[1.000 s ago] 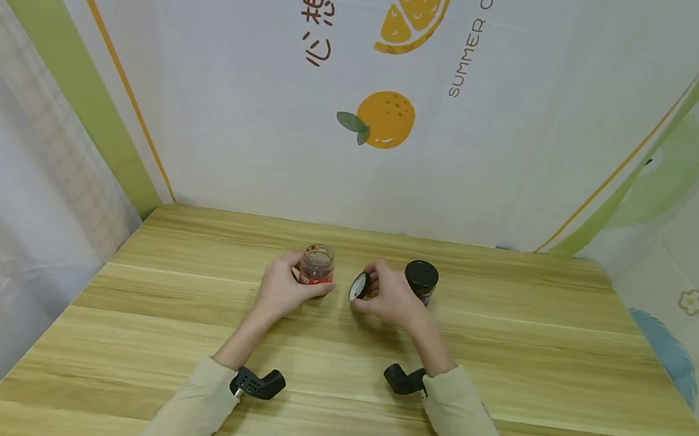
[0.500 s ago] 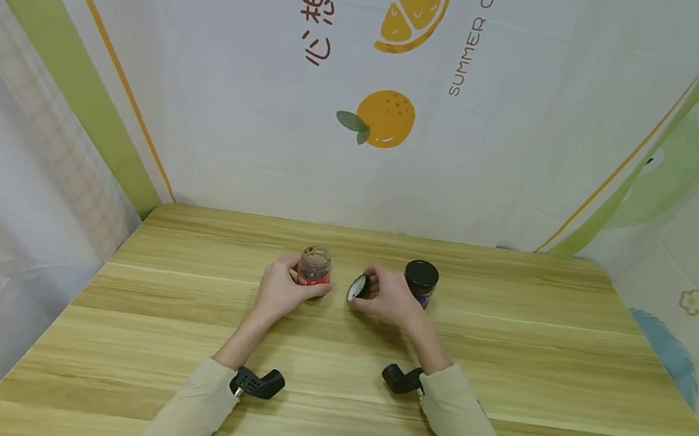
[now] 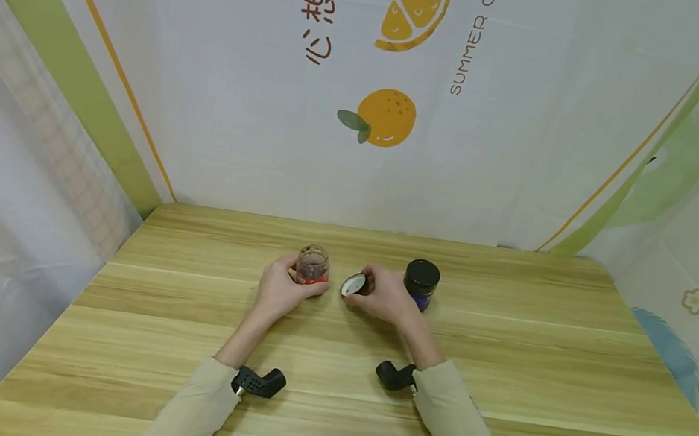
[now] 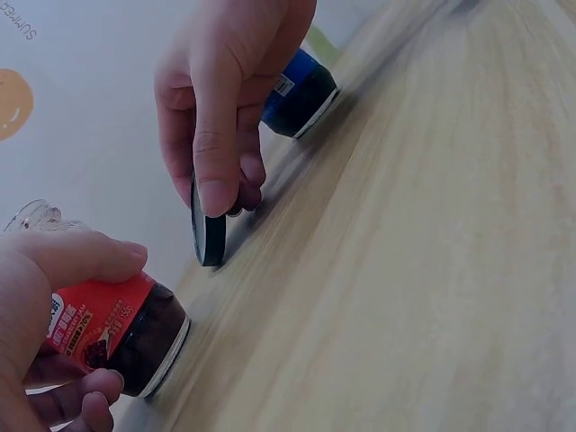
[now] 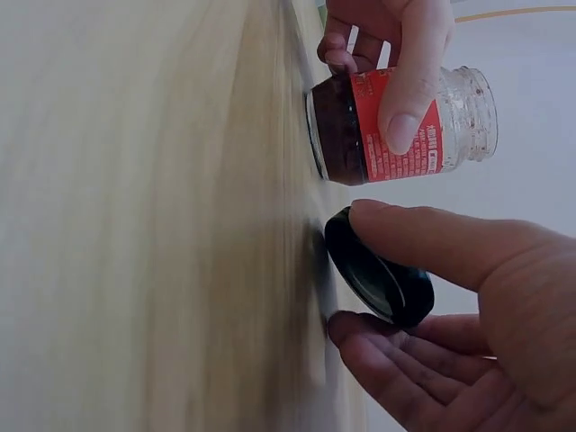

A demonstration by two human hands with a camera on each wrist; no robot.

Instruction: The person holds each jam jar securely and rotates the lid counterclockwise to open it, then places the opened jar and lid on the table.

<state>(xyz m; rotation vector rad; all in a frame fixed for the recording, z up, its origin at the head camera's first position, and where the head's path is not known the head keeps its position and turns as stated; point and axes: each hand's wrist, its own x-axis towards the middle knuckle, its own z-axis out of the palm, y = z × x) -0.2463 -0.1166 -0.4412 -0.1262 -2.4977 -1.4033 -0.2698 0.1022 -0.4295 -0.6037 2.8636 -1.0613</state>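
Observation:
An uncapped glass jar [image 3: 312, 268] with a red label stands on the table, dark contents filling its lower part. My left hand [image 3: 282, 288] grips it from the left, thumb across the label [image 4: 103, 315]. To its right, my right hand [image 3: 387, 297] pinches a round black lid [image 3: 354, 286] by its edge. The lid's pale inner side faces up and left in the head view, tilted close over the table. In the right wrist view the thumb [image 5: 423, 238] lies on the lid's rim, with fingers curled beneath. A second jar [image 3: 421, 284], black-lidded with a blue label, stands just behind the right hand.
The wooden table [image 3: 321, 410] reaches back to a white printed curtain [image 3: 235, 118]. More curtains hang along the left and right sides. A black wrist camera [image 3: 258, 382] sits on the left forearm, and another wrist camera [image 3: 395, 376] on the right.
The right hand has shifted slightly left with the lid and tipped it flatter, so more of its inner side faces up. The left hand and its jar have slid slightly left.

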